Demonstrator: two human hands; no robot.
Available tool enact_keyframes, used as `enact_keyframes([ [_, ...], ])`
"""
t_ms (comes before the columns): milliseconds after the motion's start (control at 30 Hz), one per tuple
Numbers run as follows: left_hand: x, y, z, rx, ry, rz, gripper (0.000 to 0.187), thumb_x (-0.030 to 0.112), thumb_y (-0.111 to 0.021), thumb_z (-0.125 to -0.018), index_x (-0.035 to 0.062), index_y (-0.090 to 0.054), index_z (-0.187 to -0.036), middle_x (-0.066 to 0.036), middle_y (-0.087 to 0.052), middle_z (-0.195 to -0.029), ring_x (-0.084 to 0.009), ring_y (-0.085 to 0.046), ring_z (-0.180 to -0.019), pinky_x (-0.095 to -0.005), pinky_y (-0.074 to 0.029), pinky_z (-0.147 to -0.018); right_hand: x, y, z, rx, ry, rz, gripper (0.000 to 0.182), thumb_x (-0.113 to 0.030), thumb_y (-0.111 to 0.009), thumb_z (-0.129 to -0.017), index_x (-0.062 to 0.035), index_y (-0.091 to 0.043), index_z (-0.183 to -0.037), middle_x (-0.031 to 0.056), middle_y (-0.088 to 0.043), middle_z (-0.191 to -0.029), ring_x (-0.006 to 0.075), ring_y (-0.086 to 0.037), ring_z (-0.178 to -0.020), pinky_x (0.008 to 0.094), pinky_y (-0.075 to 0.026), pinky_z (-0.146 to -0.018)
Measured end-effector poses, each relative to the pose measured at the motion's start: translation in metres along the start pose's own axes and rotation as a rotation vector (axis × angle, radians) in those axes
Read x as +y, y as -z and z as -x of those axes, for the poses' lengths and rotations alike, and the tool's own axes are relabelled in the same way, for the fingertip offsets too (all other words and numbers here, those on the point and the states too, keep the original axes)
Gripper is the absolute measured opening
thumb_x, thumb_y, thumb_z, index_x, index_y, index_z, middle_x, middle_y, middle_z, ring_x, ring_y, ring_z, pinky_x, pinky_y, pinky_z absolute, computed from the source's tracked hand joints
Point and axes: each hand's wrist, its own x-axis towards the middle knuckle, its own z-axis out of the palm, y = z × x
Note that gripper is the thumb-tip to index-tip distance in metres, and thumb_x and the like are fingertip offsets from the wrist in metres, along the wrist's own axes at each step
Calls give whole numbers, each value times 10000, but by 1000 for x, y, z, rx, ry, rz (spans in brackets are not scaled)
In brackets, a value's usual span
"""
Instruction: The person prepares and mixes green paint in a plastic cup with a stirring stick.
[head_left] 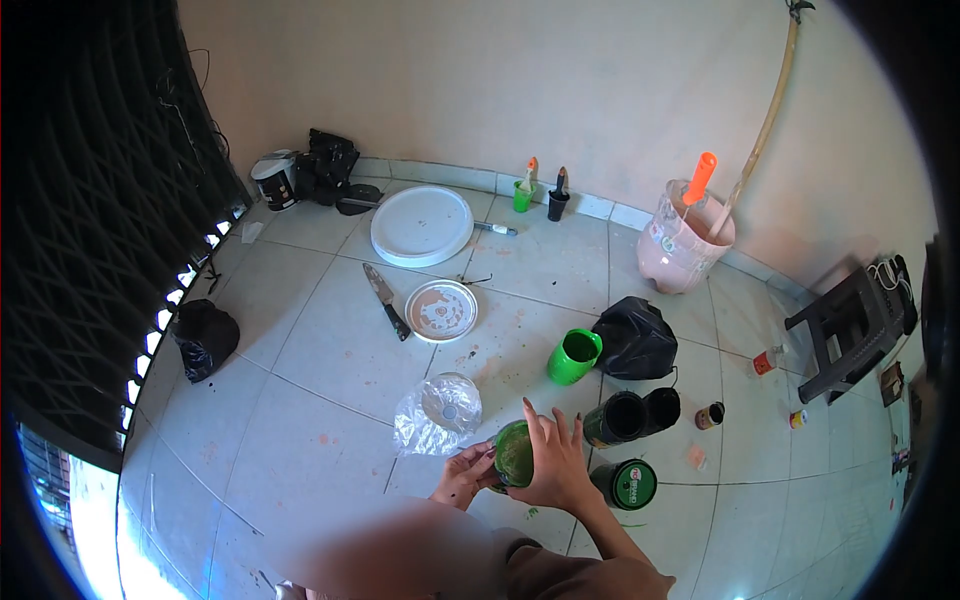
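A green container (pixel 515 455) with a dull green top is held between both hands, low in the middle of the view. My left hand (pixel 467 473) grips its left side with bent fingers. Against its right side lies my right hand (pixel 556 460), with some fingers raised and spread above it. Just right of the hands stand a dark open container (pixel 615 418) and a dark green one with a labelled lid (pixel 632 484). A bright green cup (pixel 575 357) stands open behind them. Clear plastic (pixel 412 422) lies left of the hands.
A knife (pixel 387 302) lies beside a small white lid (pixel 441 311), with a large white lid (pixel 422 227) behind. A black bag (pixel 637 338), a pink bucket (pixel 675 245) and a dark stool (pixel 850 325) are on the right. Two brushes stand in cups by the wall.
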Motion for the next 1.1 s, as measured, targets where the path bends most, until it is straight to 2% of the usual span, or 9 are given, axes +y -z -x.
enact_keyframes([
  [233,27,-2,6,110,-58,-109,407,228,-541,-970,35,-454,-1318,-126,-529,-1311,-254,-557,-1182,-413,-441,-990,25,12,-29,8,39,-126,1298,-408,-841,-536,-50,-52,-1502,250,-425,-1307,456,-367,-1277,647,-217,-1062],
  [367,50,29,7,240,-305,-230,317,171,-535,-960,33,-517,-1245,-116,-612,-1172,-233,-592,-1109,-387,-474,-932,66,0,-95,-88,13,-227,1337,-400,-869,-514,-49,-40,-1502,272,-450,-1273,434,-411,-1246,611,-254,-1066],
  [467,70,46,8,362,-450,-280,251,95,-523,-950,16,-552,-1187,-102,-635,-1072,-200,-612,-1030,-338,-506,-858,85,-38,-138,-106,45,-25,1343,-459,-849,-527,-77,-23,-1515,275,-479,-1243,453,-428,-1220,614,-300,-1036],
  [567,79,64,11,412,-566,-348,229,56,-553,-937,-6,-570,-1157,-88,-635,-1065,-169,-609,-1008,-303,-493,-856,93,-85,-148,-90,154,216,1361,-461,-859,-519,-90,-14,-1518,273,-470,-1265,466,-396,-1265,610,-299,-1048],
  [600,80,68,12,437,-574,-321,215,28,-572,-919,-20,-584,-1129,-90,-631,-1063,-166,-603,-1012,-301,-492,-858,96,-98,-150,-163,128,250,1390,-493,-861,-506,-86,1,-1517,252,-443,-1311,484,-340,-1302,614,-281,-1066],
  [800,68,87,12,527,-556,-500,226,-15,-584,-876,-29,-596,-1101,-92,-624,-1069,-160,-586,-1016,-308,-483,-878,128,-147,-141,-110,117,237,1410,-516,-865,-492,-61,-3,-1512,256,-390,-1358,481,-294,-1334,644,-238,-1080],
  [900,64,87,8,517,-522,-597,229,30,-621,-882,-4,-617,-1109,-76,-641,-1097,-150,-595,-1011,-312,-477,-879,126,-134,-140,-187,90,198,1399,-504,-865,-509,-37,-1,-1505,265,-352,-1405,488,-255,-1354,611,-228,-1100],
  [1000,63,84,5,509,-549,-637,224,31,-623,-878,10,-634,-1101,-70,-647,-1107,-155,-600,-1002,-333,-463,-907,114,-118,-143,-10,35,-364,1208,-381,-814,-684,-119,14,-1523,266,-278,-1472,509,-174,-1384,556,-177,-1143],
  [1100,74,75,9,478,-527,-767,307,6,-598,-863,-12,-609,-1169,-103,-627,-1143,-184,-583,-1050,-348,-425,-962,48,-52,-111,-23,52,-1650,943,-338,-658,-863,-198,-10,-1534,239,-165,-1542,495,-177,-1391,505,-122,-1169],
])
